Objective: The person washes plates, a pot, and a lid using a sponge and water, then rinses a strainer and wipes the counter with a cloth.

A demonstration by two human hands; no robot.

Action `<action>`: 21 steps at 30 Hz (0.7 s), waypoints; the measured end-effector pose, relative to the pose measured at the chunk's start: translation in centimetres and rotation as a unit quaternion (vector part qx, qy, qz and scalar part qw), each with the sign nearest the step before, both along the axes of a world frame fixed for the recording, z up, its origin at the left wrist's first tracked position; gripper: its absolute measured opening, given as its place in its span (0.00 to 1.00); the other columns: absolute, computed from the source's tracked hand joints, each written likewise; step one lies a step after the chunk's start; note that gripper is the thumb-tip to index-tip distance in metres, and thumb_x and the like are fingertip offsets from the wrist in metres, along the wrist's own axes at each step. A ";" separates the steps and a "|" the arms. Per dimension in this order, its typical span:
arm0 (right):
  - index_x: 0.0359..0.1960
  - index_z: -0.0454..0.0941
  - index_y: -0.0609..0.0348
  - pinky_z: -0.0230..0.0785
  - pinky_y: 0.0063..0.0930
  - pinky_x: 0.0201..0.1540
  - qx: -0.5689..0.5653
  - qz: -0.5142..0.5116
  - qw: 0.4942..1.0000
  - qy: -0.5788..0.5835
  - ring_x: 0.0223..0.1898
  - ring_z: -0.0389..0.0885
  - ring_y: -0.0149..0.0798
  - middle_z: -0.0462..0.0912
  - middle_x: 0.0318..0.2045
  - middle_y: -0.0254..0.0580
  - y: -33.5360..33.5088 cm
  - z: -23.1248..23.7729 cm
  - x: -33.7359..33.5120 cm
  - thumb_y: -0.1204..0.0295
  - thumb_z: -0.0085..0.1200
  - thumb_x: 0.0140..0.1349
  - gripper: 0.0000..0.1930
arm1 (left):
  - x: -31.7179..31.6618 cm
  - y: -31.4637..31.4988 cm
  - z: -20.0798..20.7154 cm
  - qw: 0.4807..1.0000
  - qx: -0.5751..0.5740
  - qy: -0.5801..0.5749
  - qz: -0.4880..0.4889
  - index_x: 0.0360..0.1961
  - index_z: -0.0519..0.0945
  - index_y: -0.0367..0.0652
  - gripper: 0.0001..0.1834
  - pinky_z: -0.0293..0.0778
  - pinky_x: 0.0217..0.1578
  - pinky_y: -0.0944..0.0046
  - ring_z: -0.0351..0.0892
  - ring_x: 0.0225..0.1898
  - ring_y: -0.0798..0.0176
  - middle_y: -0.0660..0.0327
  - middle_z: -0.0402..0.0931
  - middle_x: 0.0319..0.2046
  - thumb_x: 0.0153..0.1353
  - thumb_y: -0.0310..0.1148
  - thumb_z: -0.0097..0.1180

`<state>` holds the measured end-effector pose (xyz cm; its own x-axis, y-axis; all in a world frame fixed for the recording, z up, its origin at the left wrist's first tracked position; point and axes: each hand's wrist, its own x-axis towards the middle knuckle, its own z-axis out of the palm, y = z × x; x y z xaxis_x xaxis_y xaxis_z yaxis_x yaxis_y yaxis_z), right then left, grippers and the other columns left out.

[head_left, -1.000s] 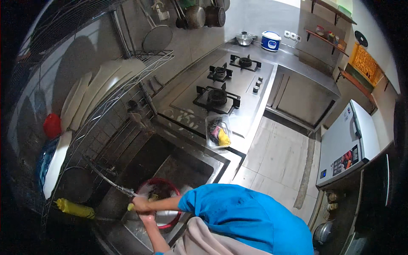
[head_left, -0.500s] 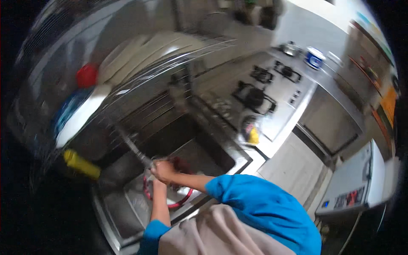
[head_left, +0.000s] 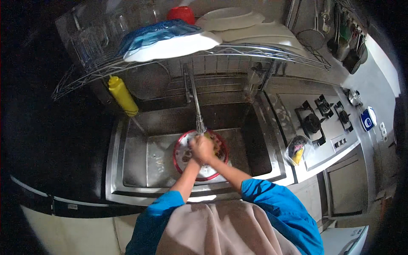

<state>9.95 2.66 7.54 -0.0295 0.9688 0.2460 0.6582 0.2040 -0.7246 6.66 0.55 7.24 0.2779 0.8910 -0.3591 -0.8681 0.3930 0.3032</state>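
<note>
My right hand (head_left: 204, 148) lies over my left hand (head_left: 194, 158), its fingers curled round it and smeared by motion. Most of the left fingers are hidden beneath. Both hands are together just below the end of a coiled metal faucet (head_left: 197, 106). Under them a round bowl with a red rim (head_left: 175, 160) sits in the steel sink. White suds show in the bowl, with reddish and yellowish things at its right side that I cannot make out.
Above the sink, a wire rack (head_left: 238, 50) bears a white platter (head_left: 174, 47), a blue dish (head_left: 157, 34) and a red bowl (head_left: 182, 15). A yellow squeeze bottle (head_left: 123, 97) stands at the sink's back left. Right of the steel sink (head_left: 111, 187) are a clear bag (head_left: 298, 151) and a gas stove (head_left: 293, 104).
The view has turned, so the sink now sits upright near the middle. My hands stay together over the red-rimmed bowl, right over left.
</note>
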 end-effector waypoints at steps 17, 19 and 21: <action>0.49 0.61 0.61 0.62 0.35 0.47 -0.075 0.259 0.961 0.066 0.42 0.72 0.46 0.73 0.42 0.47 2.4 0.9 2.5 0.60 0.56 0.44 0.31 | -7.9 4.7 -2.9 0.983 0.075 -0.106 0.127 0.31 0.72 0.38 0.09 0.69 0.31 0.66 0.72 0.27 0.59 0.60 0.72 0.27 0.51 0.31 0.46; 0.46 0.63 0.61 0.62 0.35 0.44 -0.085 0.217 0.969 0.082 0.40 0.72 0.46 0.73 0.40 0.48 2.2 1.4 4.9 0.62 0.55 0.44 0.27 | -6.1 3.2 -1.1 0.987 0.085 0.005 0.139 0.32 0.69 0.34 0.10 0.68 0.37 0.62 0.71 0.34 0.58 0.55 0.71 0.31 0.55 0.31 0.41; 0.39 0.67 0.62 0.63 0.36 0.39 -0.106 0.247 0.947 0.178 0.35 0.73 0.45 0.74 0.35 0.49 2.4 -0.6 4.4 0.66 0.53 0.44 0.20 | -6.5 1.5 -0.6 0.972 0.147 0.115 0.146 0.36 0.67 0.31 0.13 0.66 0.43 0.59 0.68 0.41 0.55 0.50 0.69 0.37 0.58 0.33 0.39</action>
